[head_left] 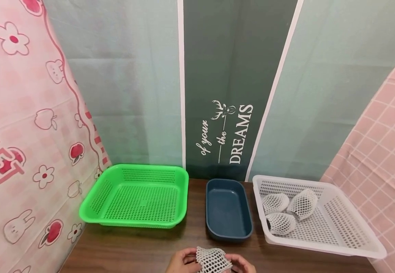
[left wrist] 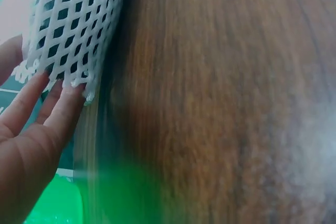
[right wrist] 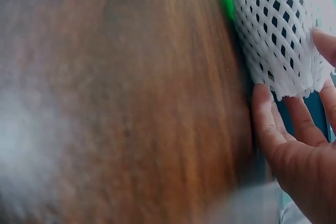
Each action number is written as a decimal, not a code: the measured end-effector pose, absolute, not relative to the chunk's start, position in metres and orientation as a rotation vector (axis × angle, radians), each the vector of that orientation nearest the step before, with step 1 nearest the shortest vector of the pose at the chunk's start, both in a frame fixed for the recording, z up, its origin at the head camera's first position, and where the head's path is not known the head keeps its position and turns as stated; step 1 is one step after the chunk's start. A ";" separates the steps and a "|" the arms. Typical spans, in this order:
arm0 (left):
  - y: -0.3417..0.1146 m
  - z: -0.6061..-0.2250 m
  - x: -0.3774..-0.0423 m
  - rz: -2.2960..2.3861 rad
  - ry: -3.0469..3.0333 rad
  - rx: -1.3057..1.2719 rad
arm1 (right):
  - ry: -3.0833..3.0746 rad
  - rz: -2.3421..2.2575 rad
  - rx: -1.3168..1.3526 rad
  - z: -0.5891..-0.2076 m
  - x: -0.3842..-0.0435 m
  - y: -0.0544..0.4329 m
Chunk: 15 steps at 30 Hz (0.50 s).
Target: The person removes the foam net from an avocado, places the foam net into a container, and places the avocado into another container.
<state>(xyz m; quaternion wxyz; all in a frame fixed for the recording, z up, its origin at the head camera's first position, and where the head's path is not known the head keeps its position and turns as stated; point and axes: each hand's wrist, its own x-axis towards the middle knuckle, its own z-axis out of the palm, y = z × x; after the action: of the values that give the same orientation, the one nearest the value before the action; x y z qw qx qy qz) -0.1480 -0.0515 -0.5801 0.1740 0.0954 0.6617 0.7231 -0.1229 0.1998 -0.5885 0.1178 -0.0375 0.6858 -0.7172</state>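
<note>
A white foam fruit net is held between both hands at the bottom of the head view, low over the wooden table. Something dark shows through its mesh; I cannot tell what kind of thing it is. My left hand grips one end of the net, its fingertips at the frayed rim and the thumb on the opposite side. At the other end my right hand holds the net between thumb and fingers. The lower parts of both hands fall outside the head view.
Beyond the hands stands a dark blue tray. A green plastic basket is to its left. The white basket at right contains several net-covered items. Fabric curtains hang behind and at both sides of the table.
</note>
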 end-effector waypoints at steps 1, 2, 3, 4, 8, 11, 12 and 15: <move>-0.050 -0.579 -0.149 2.034 1.885 0.260 | 2.008 -2.081 -0.019 -0.587 -0.123 0.198; -0.048 -0.578 -0.150 2.017 1.897 0.253 | 1.995 -2.078 0.026 -0.587 -0.124 0.198; -0.047 -0.578 -0.152 2.000 1.902 0.238 | 1.977 -2.081 0.059 -0.587 -0.124 0.198; -0.045 -0.578 -0.153 1.988 1.908 0.237 | 1.969 -2.080 0.091 -0.587 -0.124 0.198; -0.039 -0.578 -0.154 1.947 1.945 0.275 | 1.966 -2.065 0.177 -0.589 -0.125 0.198; -0.037 -0.577 -0.155 1.891 1.990 0.296 | 1.970 -2.057 0.206 -0.590 -0.126 0.199; -0.037 -0.576 -0.156 1.865 2.014 0.296 | 1.971 -2.056 0.213 -0.591 -0.126 0.199; -0.036 -0.575 -0.157 1.804 2.064 0.269 | 1.965 -2.057 0.234 -0.592 -0.125 0.199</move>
<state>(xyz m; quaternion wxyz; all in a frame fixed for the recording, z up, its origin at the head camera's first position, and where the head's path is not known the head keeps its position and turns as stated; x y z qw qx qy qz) -0.1567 -0.0363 -0.5750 0.1922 0.0958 0.7353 0.6428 -0.1250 0.1989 -0.5916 0.1431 0.0810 0.6815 -0.7131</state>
